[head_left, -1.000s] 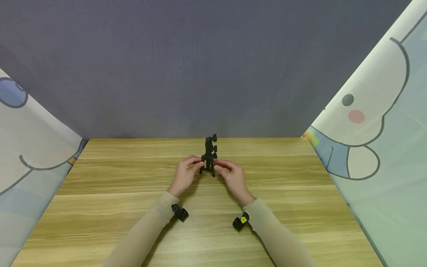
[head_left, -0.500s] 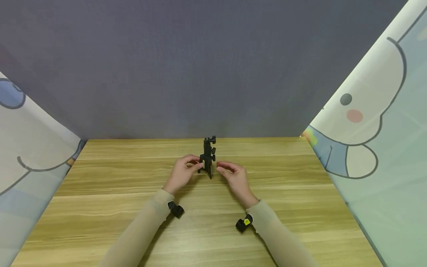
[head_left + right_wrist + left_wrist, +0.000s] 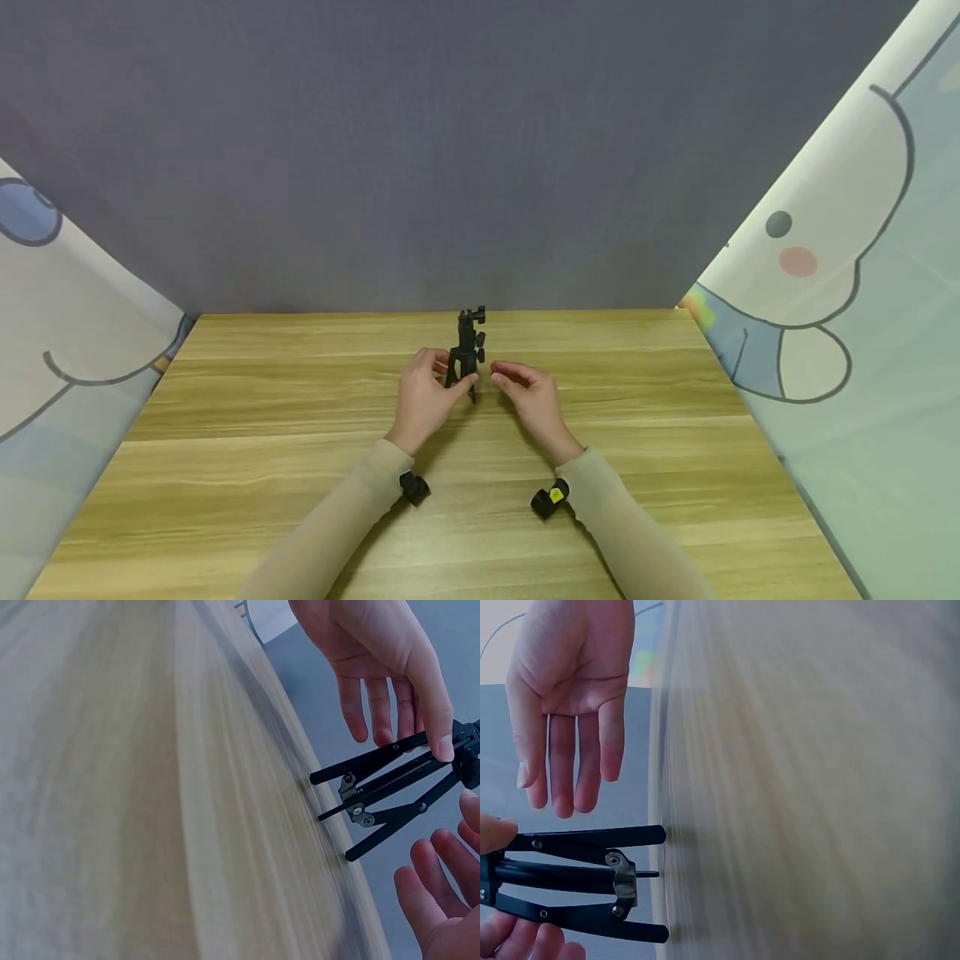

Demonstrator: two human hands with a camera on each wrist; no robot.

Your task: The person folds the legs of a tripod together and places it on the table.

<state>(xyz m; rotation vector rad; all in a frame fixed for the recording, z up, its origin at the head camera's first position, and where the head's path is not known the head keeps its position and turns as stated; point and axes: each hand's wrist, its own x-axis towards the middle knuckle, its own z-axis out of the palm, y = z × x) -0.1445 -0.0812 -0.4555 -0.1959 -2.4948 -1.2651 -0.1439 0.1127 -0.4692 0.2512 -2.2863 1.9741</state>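
A small black tripod (image 3: 467, 337) stands upright near the back of the table in the head view, its knobs turned to the right. My left hand (image 3: 426, 398) is on its left, thumb laid across the near leg and the other fingers behind the legs. The left wrist view shows the splayed legs (image 3: 622, 836) with a metal brace (image 3: 625, 879) between them. Just right of the tripod, my right hand (image 3: 531, 398) is held apart from it with loosely bent fingers and nothing in them. In the right wrist view, the left thumb (image 3: 444, 746) presses the tripod.
The wooden table (image 3: 300, 483) ends at a grey panel (image 3: 435, 167) close behind the tripod. Cartoon-printed sheets (image 3: 817, 333) flank both sides. Each sleeved wrist carries a small black camera, the right camera (image 3: 549, 498) with a yellow mark.
The right hand has let go of the tripod and drawn slightly right. The left thumb has slid rightward across the legs. The tripod has turned a little.
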